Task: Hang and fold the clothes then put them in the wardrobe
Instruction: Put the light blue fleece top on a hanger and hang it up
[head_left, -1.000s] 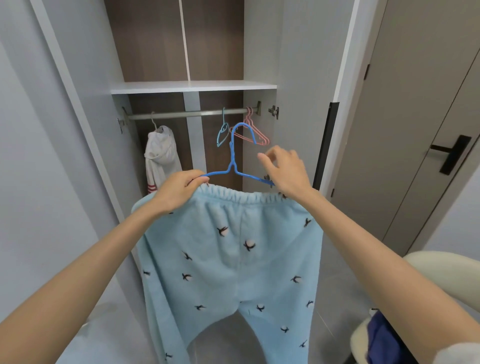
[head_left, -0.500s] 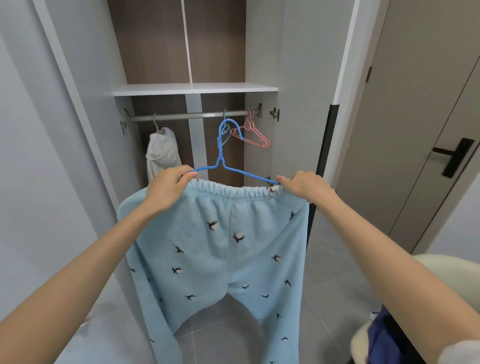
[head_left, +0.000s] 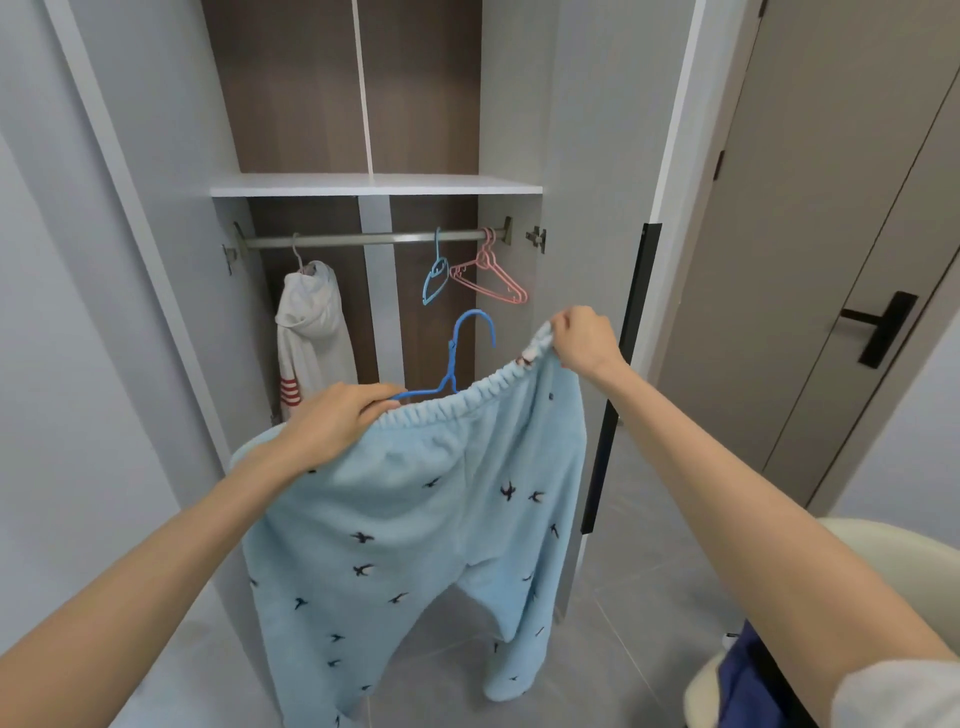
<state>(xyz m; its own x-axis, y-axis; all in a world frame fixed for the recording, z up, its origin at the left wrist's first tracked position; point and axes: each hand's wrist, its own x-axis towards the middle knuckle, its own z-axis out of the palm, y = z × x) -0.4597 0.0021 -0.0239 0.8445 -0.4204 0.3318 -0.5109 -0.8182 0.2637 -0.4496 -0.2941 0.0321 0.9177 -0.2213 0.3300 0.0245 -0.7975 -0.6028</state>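
Head view: the left hand is clenched over the left end of the trousers' waistband, its fingers also wrapped over the arm of the blue hanger. The right hand, raised higher, pinches the waistband's right end with curled fingers. The trousers hang stretched between both hands in front of the open wardrobe. The hanger's hook stands below the rail, apart from it. On the rail hang a white hoodie at the left end and pink hangers at the right end.
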